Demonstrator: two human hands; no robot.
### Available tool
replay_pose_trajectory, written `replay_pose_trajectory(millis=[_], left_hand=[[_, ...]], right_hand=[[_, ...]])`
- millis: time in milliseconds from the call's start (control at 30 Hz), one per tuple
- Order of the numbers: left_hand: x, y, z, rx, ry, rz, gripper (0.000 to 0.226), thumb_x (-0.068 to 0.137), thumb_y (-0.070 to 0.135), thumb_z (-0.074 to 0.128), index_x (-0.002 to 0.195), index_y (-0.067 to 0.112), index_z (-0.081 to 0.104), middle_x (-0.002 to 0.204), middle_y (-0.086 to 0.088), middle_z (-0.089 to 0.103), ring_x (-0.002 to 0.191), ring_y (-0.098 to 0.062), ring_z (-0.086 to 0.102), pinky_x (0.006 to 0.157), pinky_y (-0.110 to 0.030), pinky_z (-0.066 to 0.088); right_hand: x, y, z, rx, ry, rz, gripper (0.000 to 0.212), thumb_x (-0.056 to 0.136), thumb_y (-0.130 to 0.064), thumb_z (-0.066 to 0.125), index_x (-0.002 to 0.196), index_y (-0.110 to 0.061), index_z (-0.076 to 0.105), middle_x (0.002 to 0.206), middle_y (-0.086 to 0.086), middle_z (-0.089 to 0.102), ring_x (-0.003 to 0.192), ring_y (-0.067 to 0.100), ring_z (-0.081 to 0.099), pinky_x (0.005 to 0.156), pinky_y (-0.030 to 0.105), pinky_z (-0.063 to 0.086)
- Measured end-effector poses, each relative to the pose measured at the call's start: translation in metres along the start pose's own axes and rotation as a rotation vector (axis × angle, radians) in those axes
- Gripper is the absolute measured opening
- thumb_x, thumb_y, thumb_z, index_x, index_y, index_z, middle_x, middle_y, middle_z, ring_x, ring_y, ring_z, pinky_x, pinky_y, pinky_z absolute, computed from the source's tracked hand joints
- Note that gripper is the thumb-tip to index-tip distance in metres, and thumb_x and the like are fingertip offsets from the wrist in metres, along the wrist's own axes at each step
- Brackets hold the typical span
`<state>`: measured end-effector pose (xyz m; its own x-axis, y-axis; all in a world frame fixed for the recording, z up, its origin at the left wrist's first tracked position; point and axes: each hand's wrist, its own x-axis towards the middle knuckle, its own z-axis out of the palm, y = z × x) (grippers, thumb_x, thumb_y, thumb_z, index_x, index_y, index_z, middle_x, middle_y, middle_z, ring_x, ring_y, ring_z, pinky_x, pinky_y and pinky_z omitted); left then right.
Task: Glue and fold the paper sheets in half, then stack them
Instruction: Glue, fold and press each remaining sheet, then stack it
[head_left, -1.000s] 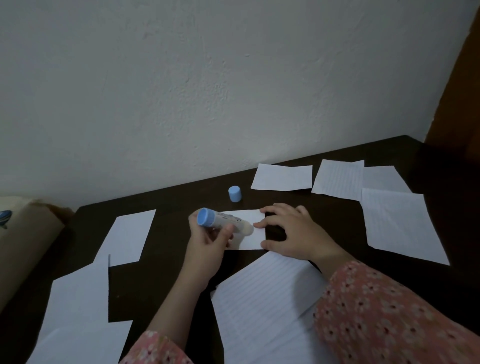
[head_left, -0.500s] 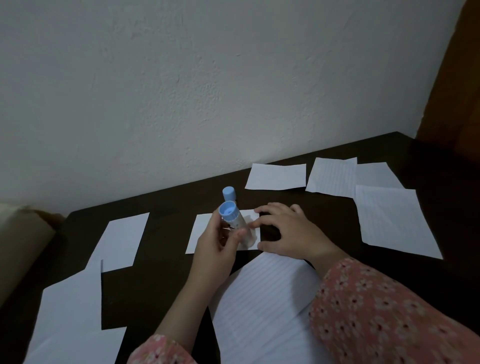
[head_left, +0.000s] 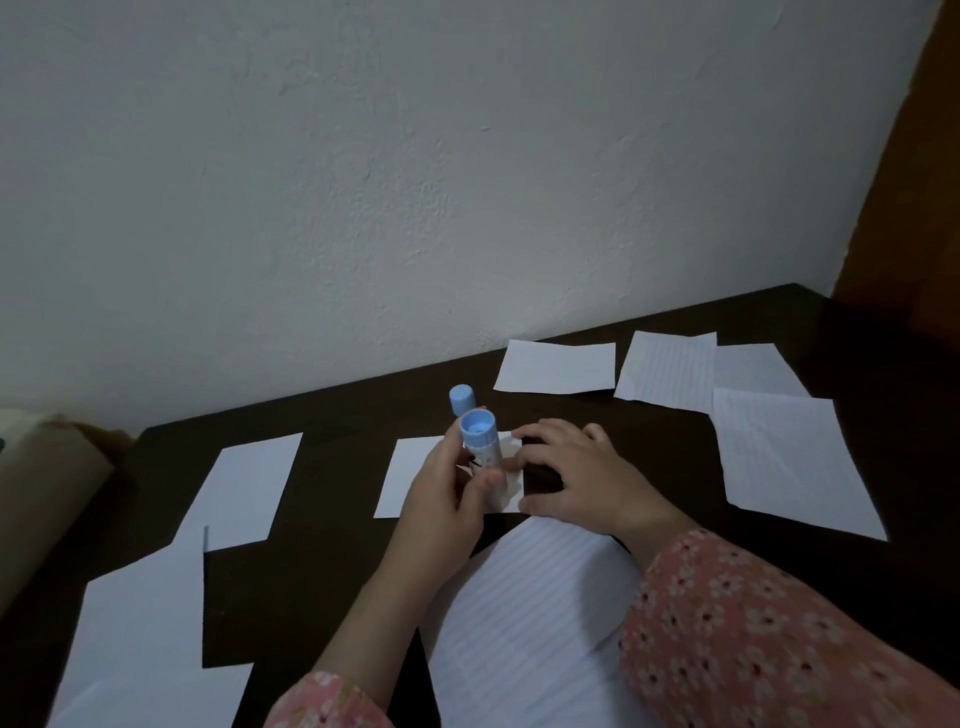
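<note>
My left hand (head_left: 441, 499) grips a glue stick (head_left: 480, 447) with a blue base, held nearly upright with its tip down on a small white paper sheet (head_left: 405, 478) in the middle of the dark table (head_left: 322, 545). My right hand (head_left: 582, 478) lies flat with fingers spread, pressing the sheet's right edge. The blue glue cap (head_left: 462, 399) stands on the table just behind the sheet.
More white sheets lie around: one at the left (head_left: 249, 488), a larger one at the near left (head_left: 140, 639), a lined one under my arms (head_left: 524, 623), several at the back right (head_left: 556, 366) (head_left: 789, 457). A wall rises behind the table; a brown roll (head_left: 41, 488) sits far left.
My left hand has tilted the glue stick from lying sideways to nearly upright and shifted it right along the sheet, uncovering the sheet's left part. My right hand has stayed pressing the right edge.
</note>
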<state>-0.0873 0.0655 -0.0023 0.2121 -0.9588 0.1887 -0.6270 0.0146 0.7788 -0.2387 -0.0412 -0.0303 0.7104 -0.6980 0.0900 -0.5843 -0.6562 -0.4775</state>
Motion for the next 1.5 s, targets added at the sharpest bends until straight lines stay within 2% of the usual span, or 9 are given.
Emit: replay_pose_trajectory(millis=[100,267,467,633,767,1000,1167,1300,1500], left_hand=[[-0.001,-0.003,-0.001,0.026,0.007,0.003,0.047,0.096,0.022,0.051,0.129,0.047,0.030,0.107,0.019,0.052,0.096,0.002,0.053,0.072,-0.014,0.043],[0.002,-0.009,-0.010,0.061,0.025,-0.043,0.044,0.096,0.023,0.052,0.135,0.034,0.036,0.104,0.019,0.050,0.096,-0.001,0.053,0.071,-0.014,0.041],[0.002,-0.008,-0.012,0.030,0.036,-0.074,0.043,0.096,0.023,0.052,0.135,0.032,0.038,0.099,0.024,0.048,0.093,0.001,0.053,0.068,-0.014,0.041],[0.002,-0.009,-0.010,-0.009,0.031,-0.104,0.042,0.095,0.026,0.053,0.136,0.025,0.040,0.107,0.013,0.055,0.095,-0.004,0.054,0.073,-0.017,0.043],[0.001,-0.008,-0.012,-0.010,0.034,-0.100,0.043,0.096,0.024,0.053,0.136,0.025,0.040,0.104,0.019,0.052,0.093,0.000,0.053,0.069,-0.013,0.041],[0.002,-0.007,-0.013,0.055,0.038,-0.068,0.046,0.096,0.022,0.053,0.138,0.029,0.036,0.111,0.012,0.051,0.092,0.003,0.050,0.068,-0.013,0.041],[0.005,-0.012,-0.023,0.092,0.069,-0.091,0.058,0.095,0.022,0.054,0.145,0.034,0.027,0.124,0.012,0.048,0.099,0.006,0.046,0.082,-0.015,0.040],[0.007,-0.021,-0.038,0.080,0.107,-0.155,0.062,0.094,0.019,0.055,0.147,0.032,0.026,0.140,0.005,0.045,0.123,-0.009,0.043,0.101,-0.034,0.041],[0.009,-0.036,-0.057,0.055,0.170,-0.238,0.063,0.094,0.019,0.054,0.148,0.032,0.024,0.147,0.000,0.041,0.133,-0.020,0.040,0.106,-0.043,0.040]], right_hand=[[0.001,0.000,0.000,-0.006,-0.008,0.000,0.043,0.084,-0.046,0.063,0.126,-0.044,0.053,0.150,-0.020,0.027,0.142,0.004,0.010,0.113,0.040,0.006],[-0.001,-0.003,-0.002,0.005,-0.018,0.013,0.039,0.085,-0.047,0.063,0.124,-0.045,0.055,0.145,-0.019,0.029,0.140,0.004,0.014,0.113,0.039,0.007],[0.000,-0.007,-0.003,-0.009,0.006,0.033,0.041,0.084,-0.067,0.052,0.119,-0.046,0.057,0.142,-0.019,0.031,0.135,0.001,0.019,0.113,0.039,0.009],[0.000,-0.005,-0.001,0.012,0.022,0.029,0.038,0.080,-0.062,0.061,0.115,-0.047,0.057,0.140,-0.021,0.031,0.134,0.000,0.021,0.114,0.038,0.011],[0.000,-0.004,0.000,0.012,0.027,0.026,0.039,0.079,-0.061,0.062,0.115,-0.047,0.057,0.140,-0.021,0.032,0.134,0.000,0.022,0.114,0.039,0.010],[0.002,-0.004,-0.001,0.010,0.012,0.033,0.040,0.079,-0.062,0.062,0.116,-0.046,0.057,0.140,-0.021,0.031,0.134,0.000,0.021,0.114,0.039,0.009],[0.001,-0.003,-0.001,0.002,0.014,0.030,0.043,0.079,-0.062,0.061,0.119,-0.045,0.057,0.139,-0.021,0.031,0.135,0.000,0.021,0.114,0.039,0.008],[0.000,-0.003,-0.001,0.001,0.024,0.023,0.045,0.080,-0.062,0.061,0.121,-0.045,0.057,0.139,-0.022,0.031,0.132,-0.001,0.022,0.112,0.036,0.010],[0.001,-0.003,0.000,0.005,0.031,0.029,0.044,0.079,-0.063,0.061,0.120,-0.046,0.057,0.137,-0.022,0.031,0.130,0.000,0.024,0.109,0.032,0.012]])
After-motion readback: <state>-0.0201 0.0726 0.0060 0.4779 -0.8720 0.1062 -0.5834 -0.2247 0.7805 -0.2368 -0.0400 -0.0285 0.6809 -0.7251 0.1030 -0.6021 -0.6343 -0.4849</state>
